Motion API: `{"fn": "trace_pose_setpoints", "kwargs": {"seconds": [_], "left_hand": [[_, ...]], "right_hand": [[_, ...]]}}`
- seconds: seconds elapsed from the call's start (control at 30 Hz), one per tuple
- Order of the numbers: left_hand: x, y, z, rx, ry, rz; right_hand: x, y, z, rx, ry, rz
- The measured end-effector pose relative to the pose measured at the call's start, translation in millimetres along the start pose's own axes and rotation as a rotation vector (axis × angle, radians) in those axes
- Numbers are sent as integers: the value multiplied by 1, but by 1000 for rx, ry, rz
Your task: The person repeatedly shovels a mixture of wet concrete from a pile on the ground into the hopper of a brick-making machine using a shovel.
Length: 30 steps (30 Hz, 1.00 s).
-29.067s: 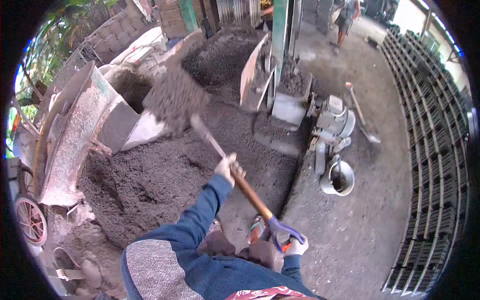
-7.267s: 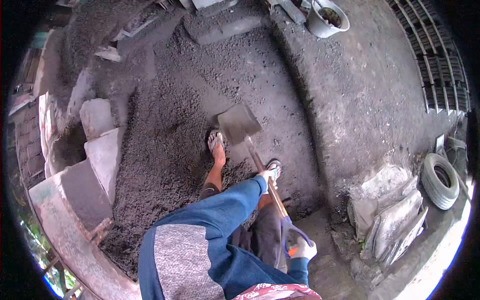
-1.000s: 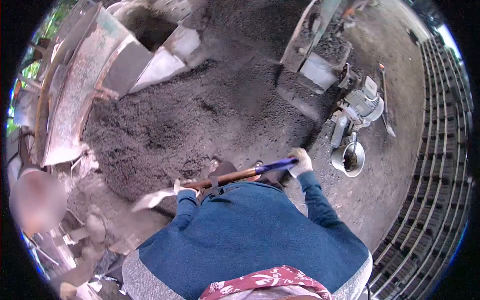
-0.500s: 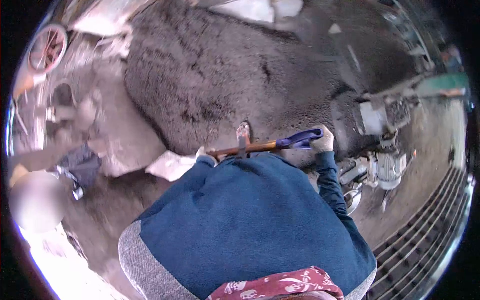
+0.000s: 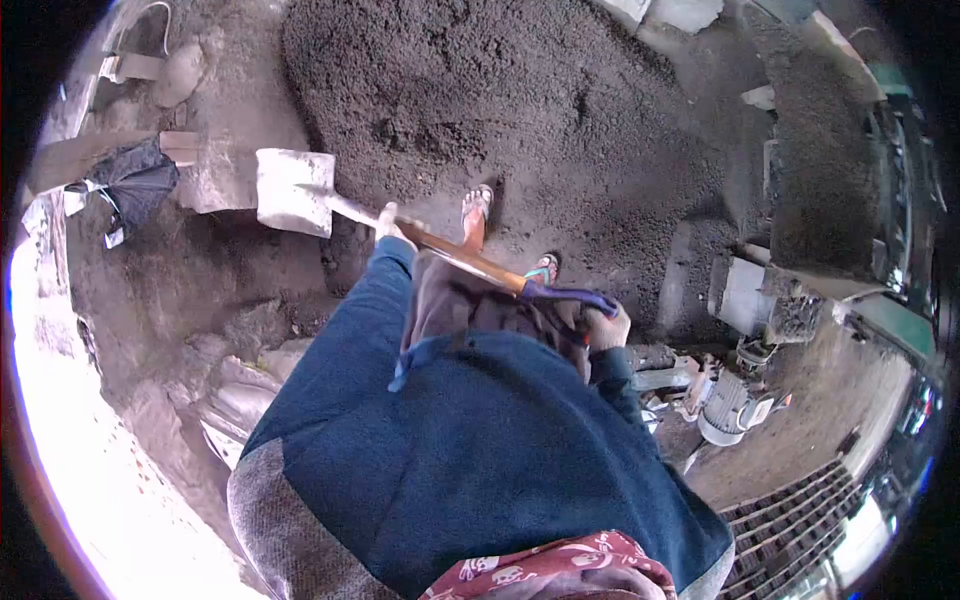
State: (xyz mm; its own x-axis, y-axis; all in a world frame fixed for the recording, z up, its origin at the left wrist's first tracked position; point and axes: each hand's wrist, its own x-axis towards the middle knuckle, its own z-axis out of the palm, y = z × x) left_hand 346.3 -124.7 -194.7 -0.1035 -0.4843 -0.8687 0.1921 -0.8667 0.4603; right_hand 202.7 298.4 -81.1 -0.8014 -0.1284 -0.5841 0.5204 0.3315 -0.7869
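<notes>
A shovel with a wooden shaft (image 5: pixel 462 257) slants across in front of my body. Its pale square blade (image 5: pixel 292 192) is out to the left, above the ground beside the dark pile, and I see no load on it. My left hand (image 5: pixel 391 224) is wrapped round the shaft near the blade end. At the other end, my right hand (image 5: pixel 608 327) grips the purple handle (image 5: pixel 570 295). A broad heap of dark, grainy material (image 5: pixel 450 90) spreads in front of my sandalled feet.
To the right stands a machine with a grey electric motor (image 5: pixel 728 408), and a metal grate (image 5: pixel 795 530) lies behind it. A dark cloth or bag (image 5: pixel 138 185) is at the left. Pale sheets (image 5: pixel 680 12) lie at the far edge of the heap.
The shovel has tilted, its blade now out to the left and farther forward, its handle nearer my body. My left hand has moved forward with it. The view has turned, and both feet show now.
</notes>
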Motion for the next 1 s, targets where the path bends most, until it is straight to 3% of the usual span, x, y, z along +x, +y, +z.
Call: {"fn": "trace_pose_setpoints", "kwargs": {"seconds": [0.07,0.1,0.13,0.17,0.2,0.23,0.27,0.3,0.33,0.37,0.4,0.43,0.53,0.6,0.63,0.67,0.7,0.73,0.77,0.87,1.0], "left_hand": [[-2,-57,-2,53,-74,51],[1,-97,-3,103,-73,63],[-60,-117,39,13,74,-55],[-47,-156,23,114,-13,-131],[-38,-193,9,221,-108,-198],[-19,-233,-5,130,4,-503],[9,-288,-29,183,13,-703],[-27,-305,-23,319,-109,-570],[-51,-320,-19,353,-84,-653],[-63,-334,-17,389,-61,-732],[-67,-358,-25,370,-36,-803],[-60,-373,-31,352,-12,-870],[-19,-380,-40,386,71,-964],[24,-349,-30,427,39,-916],[52,-321,-22,451,30,-882],[80,-281,-9,477,24,-846],[101,-248,2,503,16,-811],[116,-229,7,521,1,-772],[121,-237,-4,524,-26,-730],[127,-261,-16,591,-119,-679],[35,-276,-34,563,-71,-693]], "right_hand": [[-21,-9,-12,-39,7,127],[-22,30,-22,-183,115,74],[-31,43,-36,-231,100,86],[-42,67,-53,-144,50,275],[-60,58,-60,-194,56,159],[-71,127,-95,-218,166,243],[-90,126,-108,-192,227,309],[-108,125,-122,-163,290,373],[-123,106,-125,-12,391,478],[-134,101,-123,35,522,434],[-138,57,-102,87,586,507],[-145,68,-110,65,595,568],[-138,119,-96,116,648,498],[-115,142,-59,81,591,535],[-100,159,-34,245,540,564],[-77,191,-11,53,503,528],[-63,164,29,-473,294,280],[-48,119,61,-63,334,408],[-40,88,77,-26,296,334],[-48,150,41,274,416,350],[-99,192,-38,367,516,517]]}}
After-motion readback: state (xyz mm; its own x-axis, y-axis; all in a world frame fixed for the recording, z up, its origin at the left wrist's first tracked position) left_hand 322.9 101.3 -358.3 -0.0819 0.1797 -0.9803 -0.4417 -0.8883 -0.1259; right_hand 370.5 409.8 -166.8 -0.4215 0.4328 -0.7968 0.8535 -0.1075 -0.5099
